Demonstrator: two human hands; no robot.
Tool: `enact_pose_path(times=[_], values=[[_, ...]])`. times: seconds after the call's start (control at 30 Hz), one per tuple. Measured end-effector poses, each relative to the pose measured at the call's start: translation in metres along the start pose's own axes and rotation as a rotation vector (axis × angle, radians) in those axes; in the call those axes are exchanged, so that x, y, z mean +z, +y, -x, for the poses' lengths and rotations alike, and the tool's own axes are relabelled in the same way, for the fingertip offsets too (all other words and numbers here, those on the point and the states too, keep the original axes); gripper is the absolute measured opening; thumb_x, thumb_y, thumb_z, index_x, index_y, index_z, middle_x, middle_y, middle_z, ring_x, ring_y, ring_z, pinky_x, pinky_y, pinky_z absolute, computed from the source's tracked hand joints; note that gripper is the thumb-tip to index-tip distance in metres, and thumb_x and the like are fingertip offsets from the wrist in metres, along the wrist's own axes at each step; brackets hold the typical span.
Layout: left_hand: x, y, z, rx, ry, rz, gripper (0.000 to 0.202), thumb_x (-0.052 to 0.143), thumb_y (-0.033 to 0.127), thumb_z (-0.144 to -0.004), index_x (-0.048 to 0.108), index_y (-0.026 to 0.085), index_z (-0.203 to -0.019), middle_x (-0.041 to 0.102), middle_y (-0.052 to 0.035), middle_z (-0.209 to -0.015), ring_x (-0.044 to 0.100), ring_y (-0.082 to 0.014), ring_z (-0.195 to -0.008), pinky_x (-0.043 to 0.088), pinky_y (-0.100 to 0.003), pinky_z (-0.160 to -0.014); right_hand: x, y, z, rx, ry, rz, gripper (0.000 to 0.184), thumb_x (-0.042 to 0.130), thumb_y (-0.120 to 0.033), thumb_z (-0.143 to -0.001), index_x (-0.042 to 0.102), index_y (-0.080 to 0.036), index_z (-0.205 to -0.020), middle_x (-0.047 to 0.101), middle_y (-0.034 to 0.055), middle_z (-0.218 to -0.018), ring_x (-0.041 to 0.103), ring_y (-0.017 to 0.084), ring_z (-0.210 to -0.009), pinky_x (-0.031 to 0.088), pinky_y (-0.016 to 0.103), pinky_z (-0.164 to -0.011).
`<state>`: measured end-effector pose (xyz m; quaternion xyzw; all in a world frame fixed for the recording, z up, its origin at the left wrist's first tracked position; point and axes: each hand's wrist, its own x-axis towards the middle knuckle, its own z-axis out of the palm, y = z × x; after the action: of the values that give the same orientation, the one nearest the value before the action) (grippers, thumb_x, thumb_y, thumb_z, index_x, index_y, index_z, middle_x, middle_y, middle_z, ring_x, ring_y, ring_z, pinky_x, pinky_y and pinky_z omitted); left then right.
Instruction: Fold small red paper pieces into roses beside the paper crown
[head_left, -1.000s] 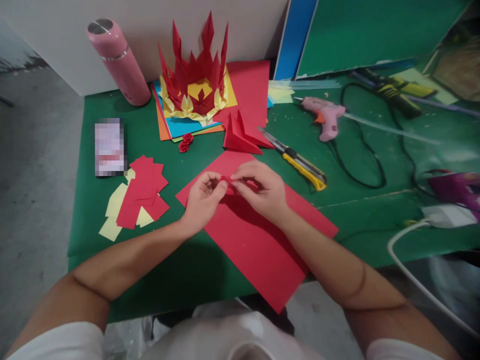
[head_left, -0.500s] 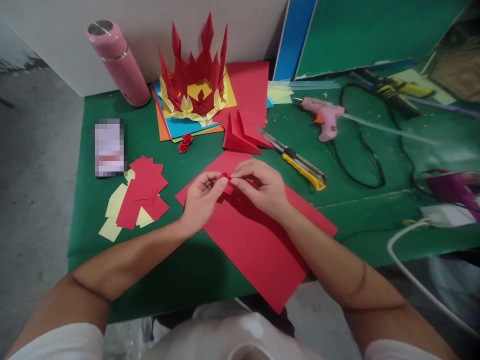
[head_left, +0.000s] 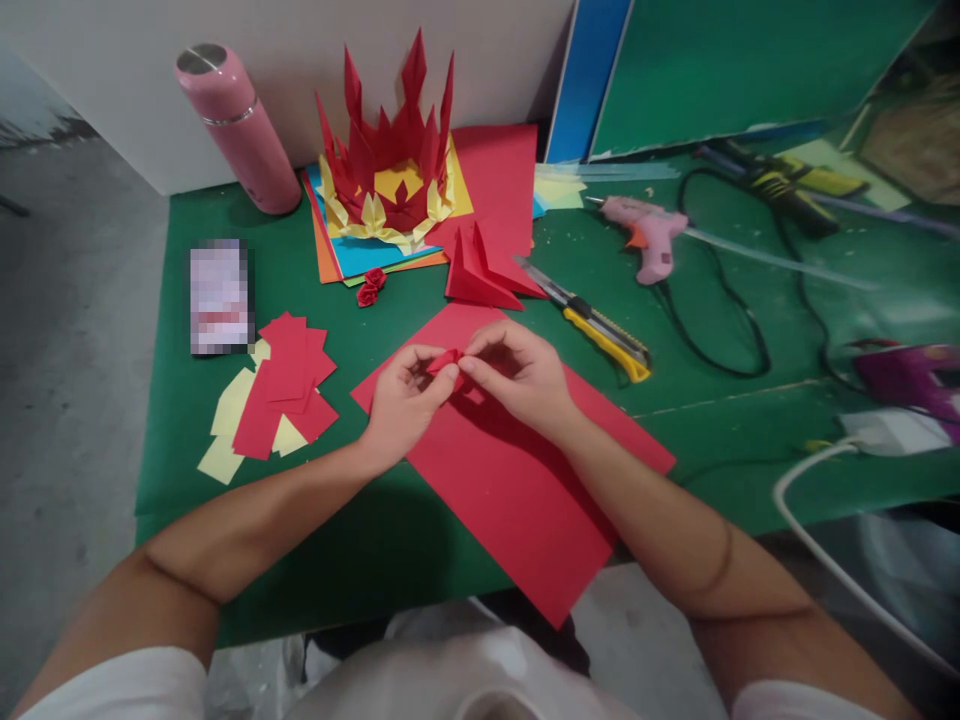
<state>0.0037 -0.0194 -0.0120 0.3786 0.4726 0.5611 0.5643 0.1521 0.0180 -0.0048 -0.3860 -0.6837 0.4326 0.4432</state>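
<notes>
Between my hands is a small folded piece of red paper [head_left: 445, 360]. My left hand [head_left: 405, 400] pinches its left side with thumb and fingers. From the right, the thumb and forefinger of my right hand [head_left: 521, 380] grip its other end. Part of the piece is hidden by my fingertips. Below both hands lies a large sheet of red paper [head_left: 517, 500], hanging over the table's front edge. Folded red paper points [head_left: 484, 270] stand just beyond the sheet, and two small red paper roses [head_left: 370, 287] lie to their left.
A red and yellow paper crown [head_left: 390, 190] stands on coloured sheets at the back. Left are a pink flask [head_left: 244, 130], a blurred-out phone-like object [head_left: 219, 297] and small paper strips [head_left: 281, 375]. Right are a box cutter [head_left: 600, 325], blade out, a corded pink glue gun [head_left: 649, 230] and a white cable [head_left: 787, 490].
The folded red paper has turned in my fingers, and more of its surface shows between them. Both hands stay almost in the same place.
</notes>
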Motion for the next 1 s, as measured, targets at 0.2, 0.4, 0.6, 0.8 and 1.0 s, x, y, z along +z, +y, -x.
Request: enact_pose_path(times=[0.2,0.4,0.6,0.8,1.0], values=[[0.0002,-0.0027,0.0017,0.020,-0.036,-0.013,0.029,0.078,0.040,-0.070,0.060,0.018,-0.078,0.060,0.0029,-0.073,0.056,-0.0067,-0.062,0.049,-0.020,-0.060,-0.0020,-0.0038,-0.0013,-0.050,-0.030,0.084,0.016,0.065,-0.039,-0.086,0.066,-0.023,-0.085,0.068,0.0029,-0.084,0.064,0.016,-0.079,0.054,0.031,-0.073],[-0.0001,-0.0034,0.0031,0.033,-0.057,-0.037,0.026,0.077,0.039,-0.072,0.061,0.019,-0.079,0.061,0.0023,-0.073,0.057,-0.0078,-0.064,0.049,-0.021,-0.062,-0.0014,-0.0023,-0.0016,-0.038,-0.021,0.004,0.019,0.065,-0.040,-0.086,0.063,-0.022,-0.079,0.065,0.0017,-0.078,0.062,0.015,-0.073,0.053,0.030,-0.070],[-0.0005,-0.0039,0.0035,0.030,-0.049,-0.039,0.028,0.078,0.039,-0.071,0.061,0.019,-0.082,0.062,0.0019,-0.075,0.059,-0.0088,-0.066,0.051,-0.022,-0.064,-0.0010,0.0005,-0.0020,-0.012,-0.027,-0.065,0.025,0.068,-0.045,-0.083,0.063,-0.022,-0.078,0.065,0.0021,-0.079,0.062,0.015,-0.075,0.054,0.031,-0.072],[0.0000,-0.0010,0.0022,-0.008,-0.011,0.005,0.030,0.078,0.041,-0.070,0.059,0.019,-0.078,0.060,0.0028,-0.073,0.057,-0.0074,-0.063,0.050,-0.021,-0.062,-0.0012,-0.0019,-0.0020,0.153,-0.119,-0.219,0.028,0.071,-0.047,-0.080,0.065,-0.020,-0.086,0.065,0.0007,-0.079,0.060,0.010,-0.062,0.051,0.023,-0.054],[0.0001,-0.0013,0.0011,0.035,0.008,-0.014,0.033,0.077,0.046,-0.070,0.058,0.020,-0.078,0.061,0.0020,-0.074,0.059,-0.0093,-0.066,0.050,-0.023,-0.062,0.0008,-0.0017,-0.0023,0.238,-0.100,-0.294,0.031,0.076,-0.045,-0.075,0.065,-0.018,-0.085,0.063,-0.0033,-0.067,0.050,0.006,-0.045,0.046,0.022,-0.045]])
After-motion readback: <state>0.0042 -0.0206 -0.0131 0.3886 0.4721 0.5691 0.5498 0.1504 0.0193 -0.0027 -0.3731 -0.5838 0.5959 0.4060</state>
